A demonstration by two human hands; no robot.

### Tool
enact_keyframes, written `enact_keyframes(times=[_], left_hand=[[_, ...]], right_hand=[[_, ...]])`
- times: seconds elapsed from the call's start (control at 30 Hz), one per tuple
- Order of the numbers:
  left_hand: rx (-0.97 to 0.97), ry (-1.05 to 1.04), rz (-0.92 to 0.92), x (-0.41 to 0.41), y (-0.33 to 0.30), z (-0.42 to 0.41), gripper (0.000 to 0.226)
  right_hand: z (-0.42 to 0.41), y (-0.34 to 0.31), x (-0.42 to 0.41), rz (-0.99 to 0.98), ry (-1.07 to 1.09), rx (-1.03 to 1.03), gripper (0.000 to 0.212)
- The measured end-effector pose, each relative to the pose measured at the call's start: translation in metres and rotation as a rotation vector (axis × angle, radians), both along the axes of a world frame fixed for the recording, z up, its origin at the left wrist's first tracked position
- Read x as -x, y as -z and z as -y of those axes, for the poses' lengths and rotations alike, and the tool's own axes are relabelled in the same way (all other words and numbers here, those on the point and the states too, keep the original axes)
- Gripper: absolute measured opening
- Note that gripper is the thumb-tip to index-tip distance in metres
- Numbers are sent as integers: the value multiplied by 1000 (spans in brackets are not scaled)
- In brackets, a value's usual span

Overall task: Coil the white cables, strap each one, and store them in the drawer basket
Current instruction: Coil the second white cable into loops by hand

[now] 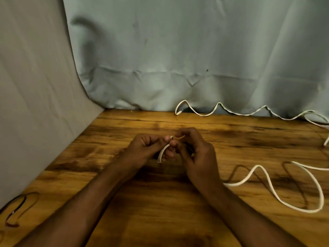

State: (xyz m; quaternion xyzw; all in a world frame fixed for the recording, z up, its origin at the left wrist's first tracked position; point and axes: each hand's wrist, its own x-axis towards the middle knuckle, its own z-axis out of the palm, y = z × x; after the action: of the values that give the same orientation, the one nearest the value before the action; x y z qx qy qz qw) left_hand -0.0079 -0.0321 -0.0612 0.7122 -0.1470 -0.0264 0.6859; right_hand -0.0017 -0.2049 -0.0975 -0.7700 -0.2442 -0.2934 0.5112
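**Inspector A:** Head view: we note left hand (pixel 146 147) and right hand (pixel 194 148) pinching the white cable (pixel 162 152) end above the wooden table (pixel 160 202).

**Inspector B:** We judge it light, springy; grip near the end.

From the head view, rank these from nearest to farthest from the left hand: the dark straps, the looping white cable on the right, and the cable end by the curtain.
From the left hand:
1. cable end by the curtain, behind, slightly right.
2. looping white cable, front right.
3. dark straps, far left corner.
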Motion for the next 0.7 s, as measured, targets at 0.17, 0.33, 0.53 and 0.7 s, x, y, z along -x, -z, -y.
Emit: enact_keyframes(times=[0.17, 0.33, 0.53, 0.7], left_hand=[[31, 137, -112, 2, 0, -2, 34], [71, 183, -134, 3, 3, 5, 40], [248, 157, -238, 7, 6, 11, 37], [340, 222, -291, 9, 4, 10, 39]], right_hand=[[0, -4, 3, -9, -77, -99, 9], [3, -4, 4, -84, -74, -149, 15], [5, -1, 2, -110, -50, -97, 10], [2, -2, 2, -147, -23, -134, 15]])
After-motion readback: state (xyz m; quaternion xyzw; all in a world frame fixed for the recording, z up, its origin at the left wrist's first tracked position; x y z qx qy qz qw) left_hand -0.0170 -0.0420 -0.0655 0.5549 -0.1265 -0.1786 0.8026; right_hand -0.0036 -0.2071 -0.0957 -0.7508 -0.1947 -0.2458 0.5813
